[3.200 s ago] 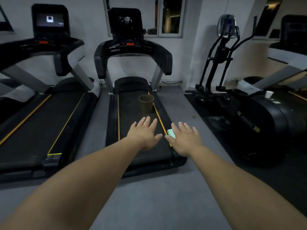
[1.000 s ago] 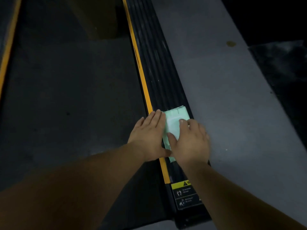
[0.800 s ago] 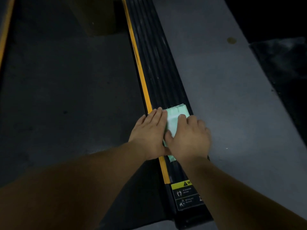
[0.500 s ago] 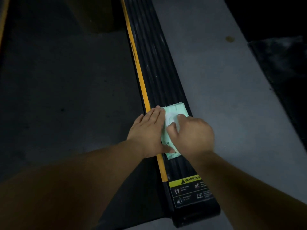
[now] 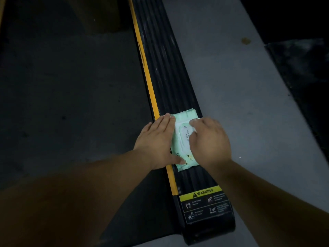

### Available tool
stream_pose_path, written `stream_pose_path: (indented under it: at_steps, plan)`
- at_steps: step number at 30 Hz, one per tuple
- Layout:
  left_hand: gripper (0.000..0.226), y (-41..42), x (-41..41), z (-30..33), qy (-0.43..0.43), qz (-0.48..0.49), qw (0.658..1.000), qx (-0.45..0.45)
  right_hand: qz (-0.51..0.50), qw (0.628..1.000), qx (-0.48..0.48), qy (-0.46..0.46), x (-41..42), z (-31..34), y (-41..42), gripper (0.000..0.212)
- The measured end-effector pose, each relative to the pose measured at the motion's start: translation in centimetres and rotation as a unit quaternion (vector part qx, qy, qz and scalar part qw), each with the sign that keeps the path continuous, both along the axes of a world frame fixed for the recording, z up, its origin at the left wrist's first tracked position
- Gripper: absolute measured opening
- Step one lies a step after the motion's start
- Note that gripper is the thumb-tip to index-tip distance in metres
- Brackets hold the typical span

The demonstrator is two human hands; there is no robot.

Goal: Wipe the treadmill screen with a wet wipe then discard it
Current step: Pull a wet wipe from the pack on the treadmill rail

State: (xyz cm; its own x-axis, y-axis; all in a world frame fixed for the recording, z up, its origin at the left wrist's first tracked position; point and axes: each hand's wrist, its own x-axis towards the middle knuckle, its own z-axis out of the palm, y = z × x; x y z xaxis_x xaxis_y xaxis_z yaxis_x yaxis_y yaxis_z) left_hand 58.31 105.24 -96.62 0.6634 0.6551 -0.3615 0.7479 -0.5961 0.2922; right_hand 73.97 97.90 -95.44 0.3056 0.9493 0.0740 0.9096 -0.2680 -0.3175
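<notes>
A mint-green wet wipe pack [image 5: 185, 117] lies flat on the treadmill's black ribbed side rail [image 5: 163, 59], beside the yellow stripe. It has a white oval lid [image 5: 185, 139] on top. My left hand [image 5: 156, 141] lies flat with straight fingers, pressing the pack's left edge. My right hand [image 5: 210, 141] covers the pack's right side with curled fingers. Its thumb and forefinger pinch the far end of the lid. The treadmill screen is out of view.
The dark treadmill belt [image 5: 71, 86] fills the left. A brown container [image 5: 99, 15] stands on the belt at the top, its upper part cut off. A yellow warning label [image 5: 204, 191] marks the rail's near end. Grey floor [image 5: 231, 86] and a dark mat [image 5: 302, 68] lie to the right.
I have gone from standing behind the treadmill to leaning low over the pack. In the last second my right fingers curled and shifted right, uncovering the white lid; my left hand stayed flat.
</notes>
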Motion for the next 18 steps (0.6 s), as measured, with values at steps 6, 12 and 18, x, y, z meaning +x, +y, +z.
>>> stream_pose_path:
  at_steps: [6,12,18]
  plan:
    - [0.137,0.1,-0.1,-0.4,-0.009,-0.006,1.0,0.014,0.036,0.998,-0.039,-0.044,-0.6,0.2,1.1,0.025]
    - [0.131,0.1,-0.3,-0.5,-0.014,-0.021,1.0,0.018,0.016,0.999,-0.025,-0.036,-1.0,0.1,1.0,0.024]
    - [0.13,0.2,-0.2,-0.6,-0.014,-0.018,1.0,0.012,-0.01,0.999,-0.04,-0.008,-1.0,-0.1,1.1,0.022]
